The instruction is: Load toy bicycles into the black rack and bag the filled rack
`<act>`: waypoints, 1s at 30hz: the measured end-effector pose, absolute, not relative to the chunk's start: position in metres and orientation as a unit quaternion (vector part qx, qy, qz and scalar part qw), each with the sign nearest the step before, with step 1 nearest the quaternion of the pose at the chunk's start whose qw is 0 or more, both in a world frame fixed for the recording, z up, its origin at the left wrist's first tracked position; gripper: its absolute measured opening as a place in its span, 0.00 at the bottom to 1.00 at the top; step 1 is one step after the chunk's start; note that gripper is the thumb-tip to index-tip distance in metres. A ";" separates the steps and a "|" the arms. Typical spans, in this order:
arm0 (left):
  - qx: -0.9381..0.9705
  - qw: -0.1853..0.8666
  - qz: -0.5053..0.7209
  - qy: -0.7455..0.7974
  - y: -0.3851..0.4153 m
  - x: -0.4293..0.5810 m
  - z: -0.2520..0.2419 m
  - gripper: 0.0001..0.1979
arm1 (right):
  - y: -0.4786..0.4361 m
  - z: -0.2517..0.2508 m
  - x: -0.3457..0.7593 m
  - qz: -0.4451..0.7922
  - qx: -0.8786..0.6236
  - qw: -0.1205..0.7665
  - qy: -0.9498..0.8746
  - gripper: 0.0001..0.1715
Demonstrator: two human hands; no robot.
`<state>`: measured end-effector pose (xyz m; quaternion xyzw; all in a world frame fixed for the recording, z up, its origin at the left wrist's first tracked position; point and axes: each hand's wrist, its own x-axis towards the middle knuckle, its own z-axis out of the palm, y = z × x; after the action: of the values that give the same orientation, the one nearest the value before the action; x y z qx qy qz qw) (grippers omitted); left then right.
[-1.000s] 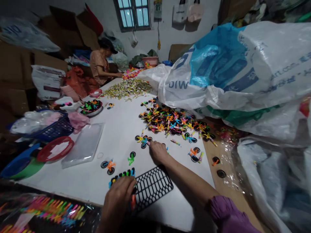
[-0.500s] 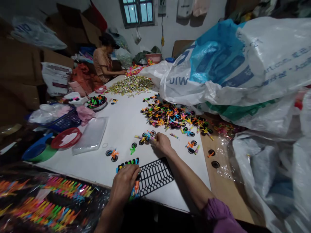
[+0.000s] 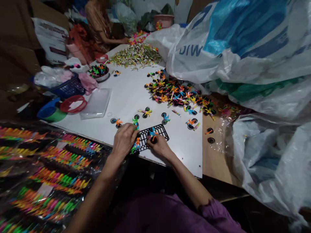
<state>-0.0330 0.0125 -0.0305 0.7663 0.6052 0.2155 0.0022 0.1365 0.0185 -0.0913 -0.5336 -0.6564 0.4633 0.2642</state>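
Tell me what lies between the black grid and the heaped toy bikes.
In the head view, a blue bike, a yellow bike and small patterned tubes lie there.

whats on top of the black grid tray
On the black grid tray, small colourful toy bikes show at the left end, beside the left hand; the right hand holds a blue toy bike over it. What lies beneath the left hand is covered.

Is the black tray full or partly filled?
Partly filled: toy bikes sit by the left hand; bare grid shows near the right hand.
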 end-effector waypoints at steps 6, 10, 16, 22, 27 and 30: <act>0.806 0.056 0.208 0.551 -0.036 -0.026 -0.033 0.10 | 0.002 -0.107 0.123 0.391 -0.485 0.275 -0.733 0.03; 0.809 0.010 0.206 0.551 -0.050 -0.016 -0.052 0.11 | -0.008 -0.118 0.125 0.316 -0.466 0.223 -0.796 0.11; 0.816 -0.025 0.227 0.532 -0.053 -0.007 -0.057 0.12 | -0.011 -0.115 0.132 0.268 -0.446 0.162 -0.838 0.10; 0.818 -0.012 0.231 0.527 -0.051 -0.007 -0.060 0.13 | -0.007 -0.109 0.124 0.244 -0.439 0.096 -0.860 0.10; 0.814 -0.034 0.246 0.525 -0.052 -0.007 -0.058 0.12 | -0.009 -0.107 0.127 0.243 -0.445 0.089 -0.857 0.10; 0.829 -0.038 0.236 0.506 -0.052 -0.011 -0.059 0.11 | 0.016 -0.099 0.143 0.338 -0.365 0.081 -0.864 0.09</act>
<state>-0.0112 -0.0519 -0.0592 0.8289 0.5057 0.2363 -0.0380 0.1428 0.0163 -0.0989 -0.3647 -0.8637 0.3384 0.0805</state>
